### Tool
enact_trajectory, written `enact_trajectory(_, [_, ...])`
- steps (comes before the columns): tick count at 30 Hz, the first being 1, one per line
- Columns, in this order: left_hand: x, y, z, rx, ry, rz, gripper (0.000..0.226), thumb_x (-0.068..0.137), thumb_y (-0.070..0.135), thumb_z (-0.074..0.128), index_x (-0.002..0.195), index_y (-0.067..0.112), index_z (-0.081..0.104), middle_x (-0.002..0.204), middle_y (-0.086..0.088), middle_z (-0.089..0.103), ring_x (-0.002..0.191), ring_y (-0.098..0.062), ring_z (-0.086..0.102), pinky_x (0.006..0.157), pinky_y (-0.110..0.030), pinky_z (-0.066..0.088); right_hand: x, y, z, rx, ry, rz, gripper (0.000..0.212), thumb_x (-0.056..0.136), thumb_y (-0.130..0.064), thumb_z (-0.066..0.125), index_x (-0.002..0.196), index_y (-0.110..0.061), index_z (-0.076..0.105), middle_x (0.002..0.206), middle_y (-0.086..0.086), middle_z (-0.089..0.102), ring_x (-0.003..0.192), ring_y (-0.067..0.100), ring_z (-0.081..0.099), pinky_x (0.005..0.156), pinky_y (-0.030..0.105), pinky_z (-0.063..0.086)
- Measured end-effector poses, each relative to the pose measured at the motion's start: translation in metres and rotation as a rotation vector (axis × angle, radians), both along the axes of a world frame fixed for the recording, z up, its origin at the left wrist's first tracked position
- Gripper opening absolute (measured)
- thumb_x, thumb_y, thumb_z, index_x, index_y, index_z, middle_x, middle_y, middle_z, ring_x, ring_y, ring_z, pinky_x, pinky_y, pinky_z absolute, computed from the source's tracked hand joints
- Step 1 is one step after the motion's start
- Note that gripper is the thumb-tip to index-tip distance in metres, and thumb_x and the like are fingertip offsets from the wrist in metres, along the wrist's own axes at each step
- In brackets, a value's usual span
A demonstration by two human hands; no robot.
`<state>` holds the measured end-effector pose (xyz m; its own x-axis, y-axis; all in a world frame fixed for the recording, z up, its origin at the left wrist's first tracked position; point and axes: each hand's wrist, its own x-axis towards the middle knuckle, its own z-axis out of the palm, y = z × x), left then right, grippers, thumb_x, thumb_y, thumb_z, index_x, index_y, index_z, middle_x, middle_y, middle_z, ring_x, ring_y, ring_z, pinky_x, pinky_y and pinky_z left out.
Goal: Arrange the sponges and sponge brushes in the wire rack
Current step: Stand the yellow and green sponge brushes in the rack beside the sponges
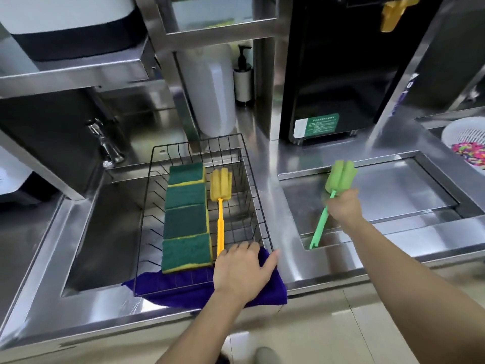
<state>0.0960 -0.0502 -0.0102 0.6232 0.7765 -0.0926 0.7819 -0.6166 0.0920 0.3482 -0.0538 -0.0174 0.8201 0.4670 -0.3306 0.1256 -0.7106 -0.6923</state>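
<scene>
A black wire rack sits over the sink. Inside it lie several green-and-yellow sponges in a row from far to near, with a yellow sponge brush lying beside them on the right. My left hand rests with fingers spread on the rack's near right corner, at the end of the yellow brush's handle. My right hand grips the handle of a green sponge brush just below its foam head, above the covered basin to the right of the rack.
A purple cloth lies under the rack's near edge. A tap stands at the left, a white jug and a pump bottle behind the rack, a black appliance at the back right, and a white strainer far right.
</scene>
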Motion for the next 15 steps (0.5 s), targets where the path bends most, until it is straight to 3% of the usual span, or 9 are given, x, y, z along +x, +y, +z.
enact_trajectory(5, [-0.001,-0.001,0.000,0.035,-0.004,-0.011,0.069,0.087,0.067,0.009,0.103,0.022,0.060,0.105,0.004,0.064,0.095,-0.015,0.055,0.079,-0.031,0.040,-0.006,0.010,0.007,-0.110,-0.013,0.103,0.070,0.081,-0.019,0.067,0.133,-0.002,0.022,0.118,0.019,0.058,0.112,0.039,0.057,0.092,0.043,0.046])
enact_trajectory(9, [-0.004,-0.003,-0.001,0.037,-0.034,-0.018,0.068,0.088,0.066,0.011,0.105,0.021,0.059,0.106,0.002,0.064,0.098,-0.017,0.055,0.081,-0.033,0.039,-0.012,0.007,-0.006,-0.124,-0.028,0.111,0.070,0.083,-0.007,0.058,0.138,-0.002,0.015,0.119,0.026,0.057,0.110,0.043,0.056,0.090,0.044,0.047])
enact_trajectory(12, [-0.005,-0.004,-0.001,0.082,-0.067,-0.044,0.080,0.080,0.067,-0.001,0.102,0.020,0.060,0.103,0.001,0.065,0.095,-0.018,0.056,0.080,-0.033,0.038,-0.017,0.009,-0.002,0.012,-0.013,0.000,0.065,0.082,-0.005,0.057,0.136,-0.002,0.021,0.117,0.026,0.057,0.108,0.044,0.056,0.091,0.047,0.047])
enact_trajectory(15, [-0.007,-0.004,-0.002,0.086,-0.087,-0.054,0.080,0.079,0.067,-0.001,0.100,0.020,0.060,0.101,0.001,0.065,0.094,-0.018,0.056,0.080,-0.033,0.038,-0.026,0.019,0.020,0.276,-0.033,-0.096,0.061,0.085,-0.003,0.054,0.137,-0.003,0.022,0.113,0.019,0.053,0.106,0.038,0.055,0.094,0.044,0.043])
